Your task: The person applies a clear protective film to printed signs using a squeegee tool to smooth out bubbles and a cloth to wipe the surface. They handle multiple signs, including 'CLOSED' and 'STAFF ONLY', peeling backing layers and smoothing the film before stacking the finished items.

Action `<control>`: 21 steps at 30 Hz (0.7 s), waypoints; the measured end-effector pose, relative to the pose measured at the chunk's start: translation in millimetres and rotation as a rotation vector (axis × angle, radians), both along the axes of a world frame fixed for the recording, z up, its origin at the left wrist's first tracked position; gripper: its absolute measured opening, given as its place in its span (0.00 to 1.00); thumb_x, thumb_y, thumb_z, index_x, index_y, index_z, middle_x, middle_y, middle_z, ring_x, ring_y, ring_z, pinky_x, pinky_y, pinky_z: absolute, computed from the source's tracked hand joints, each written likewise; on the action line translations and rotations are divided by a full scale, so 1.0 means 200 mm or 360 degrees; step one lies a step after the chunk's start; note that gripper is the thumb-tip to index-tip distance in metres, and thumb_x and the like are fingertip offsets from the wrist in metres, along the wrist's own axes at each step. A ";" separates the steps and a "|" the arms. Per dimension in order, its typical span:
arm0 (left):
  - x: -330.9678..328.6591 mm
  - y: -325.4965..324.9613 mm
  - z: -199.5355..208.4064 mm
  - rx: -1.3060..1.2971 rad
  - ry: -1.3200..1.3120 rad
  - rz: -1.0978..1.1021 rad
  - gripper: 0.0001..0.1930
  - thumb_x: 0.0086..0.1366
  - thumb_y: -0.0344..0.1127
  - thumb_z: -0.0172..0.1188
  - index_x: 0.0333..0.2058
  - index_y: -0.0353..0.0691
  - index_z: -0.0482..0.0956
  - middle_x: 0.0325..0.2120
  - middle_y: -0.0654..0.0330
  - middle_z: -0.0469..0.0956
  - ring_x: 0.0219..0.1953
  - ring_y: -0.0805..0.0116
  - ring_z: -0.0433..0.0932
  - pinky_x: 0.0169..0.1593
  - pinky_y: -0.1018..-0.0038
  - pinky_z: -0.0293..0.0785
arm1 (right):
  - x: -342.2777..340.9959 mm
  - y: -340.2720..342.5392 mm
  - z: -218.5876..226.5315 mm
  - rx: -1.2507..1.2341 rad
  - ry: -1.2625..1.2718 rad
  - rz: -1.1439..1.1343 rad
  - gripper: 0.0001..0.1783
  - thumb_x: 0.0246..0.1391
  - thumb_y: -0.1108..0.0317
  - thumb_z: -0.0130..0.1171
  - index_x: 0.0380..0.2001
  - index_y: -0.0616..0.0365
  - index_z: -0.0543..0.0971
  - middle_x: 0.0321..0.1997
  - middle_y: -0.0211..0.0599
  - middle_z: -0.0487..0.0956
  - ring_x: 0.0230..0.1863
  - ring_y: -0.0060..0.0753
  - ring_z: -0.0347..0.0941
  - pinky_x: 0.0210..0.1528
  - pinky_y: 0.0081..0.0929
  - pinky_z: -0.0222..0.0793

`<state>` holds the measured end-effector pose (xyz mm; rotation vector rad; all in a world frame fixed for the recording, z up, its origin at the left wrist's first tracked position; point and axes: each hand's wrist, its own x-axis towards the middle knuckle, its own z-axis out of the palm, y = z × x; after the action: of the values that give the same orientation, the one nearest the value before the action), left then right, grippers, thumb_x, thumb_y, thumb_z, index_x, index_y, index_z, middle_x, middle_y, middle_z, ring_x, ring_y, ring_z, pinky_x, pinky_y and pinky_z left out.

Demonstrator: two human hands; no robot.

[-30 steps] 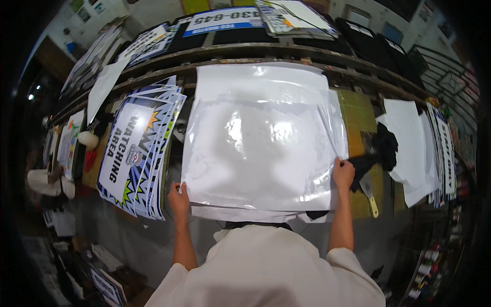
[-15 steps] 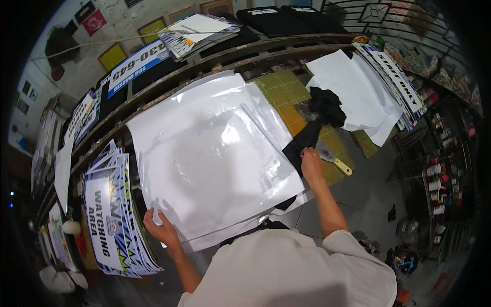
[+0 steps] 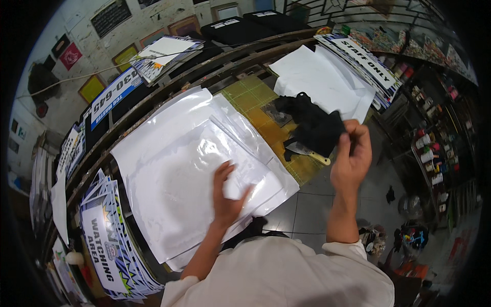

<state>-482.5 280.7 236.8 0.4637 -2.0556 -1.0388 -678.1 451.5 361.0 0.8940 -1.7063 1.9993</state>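
Observation:
Glossy white sheets (image 3: 169, 153) lie in a loose pile on the bench before me, with clear film edges at the right side. Over their right part hovers my left hand (image 3: 227, 199), fingers spread and slightly blurred; whether it touches the top sheet I cannot tell. My right hand (image 3: 353, 153) is raised right of the bench, thumb and fingers pinching the corner of a black cloth (image 3: 314, 120). The cloth hangs over the green cutting mat (image 3: 248, 97). Partly beneath it, a putty knife (image 3: 309, 152) with a yellow handle rests at the mat's near edge.
Printed signs (image 3: 105, 245) are stacked at the left, and more signs (image 3: 365, 64) lie at the far right beside crumpled white paper (image 3: 327, 77). Black flat panels (image 3: 235, 30) sit behind the bench rail. A shelf with bottles (image 3: 424, 153) stands at the right, above a tiled floor.
My right hand has lifted the black cloth off the sheets' edge and drawn it up rightward. My left hand has left the sheets' lower left corner and moved right. The view has shifted.

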 end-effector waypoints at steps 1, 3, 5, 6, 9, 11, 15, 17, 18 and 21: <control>-0.09 0.08 0.01 0.0044 -0.0076 -0.0180 0.48 0.48 0.36 0.81 0.66 0.39 0.64 0.69 0.49 0.58 0.70 0.49 0.60 0.69 0.57 0.63 | 0.11 0.06 0.06 0.0114 0.0079 0.0239 0.06 0.62 0.79 0.57 0.43 0.61 0.76 0.38 0.34 0.76 0.36 0.19 0.70 0.38 0.18 0.67; -0.31 0.21 -0.01 0.0012 -0.0207 -0.0411 0.59 0.48 0.47 0.81 0.72 0.38 0.53 0.73 0.40 0.44 0.75 0.39 0.46 0.73 0.51 0.52 | 0.25 0.16 0.14 0.0332 0.0227 0.0687 0.07 0.59 0.82 0.58 0.40 0.61 0.77 0.40 0.38 0.77 0.36 0.24 0.73 0.38 0.20 0.68; -0.49 0.29 -0.05 -0.0309 -0.0224 -0.0492 0.56 0.52 0.53 0.76 0.72 0.37 0.53 0.73 0.34 0.43 0.75 0.31 0.41 0.74 0.45 0.46 | 0.36 0.23 0.19 0.0483 0.0228 0.1119 0.07 0.56 0.83 0.60 0.38 0.62 0.78 0.41 0.41 0.77 0.37 0.31 0.76 0.38 0.24 0.71; -0.58 0.29 -0.11 -0.0292 -0.0182 -0.0487 0.55 0.55 0.55 0.74 0.72 0.35 0.53 0.72 0.31 0.43 0.74 0.29 0.40 0.74 0.44 0.45 | 0.42 0.25 0.19 0.0536 0.0158 0.1326 0.08 0.55 0.83 0.62 0.37 0.62 0.78 0.41 0.42 0.77 0.38 0.34 0.77 0.38 0.27 0.72; -0.80 0.30 -0.21 0.0010 -0.0082 -0.0447 0.53 0.61 0.58 0.68 0.72 0.30 0.52 0.71 0.25 0.43 0.74 0.26 0.40 0.74 0.46 0.45 | 0.53 0.32 0.14 0.0489 -0.0195 0.1621 0.04 0.54 0.80 0.64 0.33 0.64 0.80 0.36 0.45 0.78 0.32 0.37 0.77 0.35 0.29 0.72; -0.94 0.29 -0.24 0.0381 -0.0090 -0.0401 0.53 0.63 0.62 0.65 0.71 0.28 0.53 0.70 0.22 0.43 0.73 0.25 0.44 0.74 0.48 0.46 | 0.52 0.34 0.12 0.0584 -0.0077 0.1465 0.10 0.53 0.82 0.64 0.38 0.61 0.79 0.38 0.42 0.78 0.34 0.36 0.78 0.36 0.28 0.73; -1.28 0.17 -0.37 0.0358 -0.0344 -0.0357 0.54 0.61 0.66 0.65 0.73 0.35 0.53 0.72 0.26 0.40 0.73 0.25 0.44 0.73 0.47 0.49 | 0.43 0.44 0.06 0.0711 -0.0032 0.0967 0.12 0.52 0.82 0.64 0.40 0.61 0.79 0.39 0.41 0.78 0.35 0.36 0.79 0.36 0.29 0.74; -1.43 0.20 -0.27 -0.0154 -0.0817 -0.0322 0.52 0.60 0.64 0.66 0.73 0.41 0.53 0.73 0.30 0.41 0.73 0.26 0.44 0.72 0.47 0.54 | 0.31 0.53 0.01 0.0743 -0.0046 0.0592 0.10 0.53 0.81 0.64 0.39 0.62 0.79 0.39 0.41 0.78 0.36 0.36 0.78 0.38 0.27 0.73; -1.49 0.21 -0.22 -0.0418 -0.1039 -0.0290 0.52 0.60 0.64 0.67 0.74 0.44 0.53 0.74 0.33 0.41 0.73 0.26 0.44 0.71 0.46 0.56 | 0.24 0.56 -0.03 0.0696 -0.0064 0.0411 0.09 0.54 0.81 0.63 0.39 0.62 0.79 0.38 0.41 0.78 0.36 0.36 0.78 0.39 0.27 0.73; -1.70 0.07 -0.45 -0.0818 -0.1172 -0.0250 0.51 0.61 0.51 0.69 0.75 0.50 0.47 0.72 0.36 0.49 0.68 0.29 0.61 0.60 0.49 0.74 | -0.05 0.63 -0.14 0.0526 -0.0160 0.0066 0.06 0.57 0.79 0.62 0.38 0.63 0.78 0.38 0.40 0.78 0.36 0.35 0.77 0.39 0.27 0.72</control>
<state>-821.7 295.0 146.8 0.4549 -2.9333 -0.3921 -687.2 576.5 333.8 0.9521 -2.1338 1.8453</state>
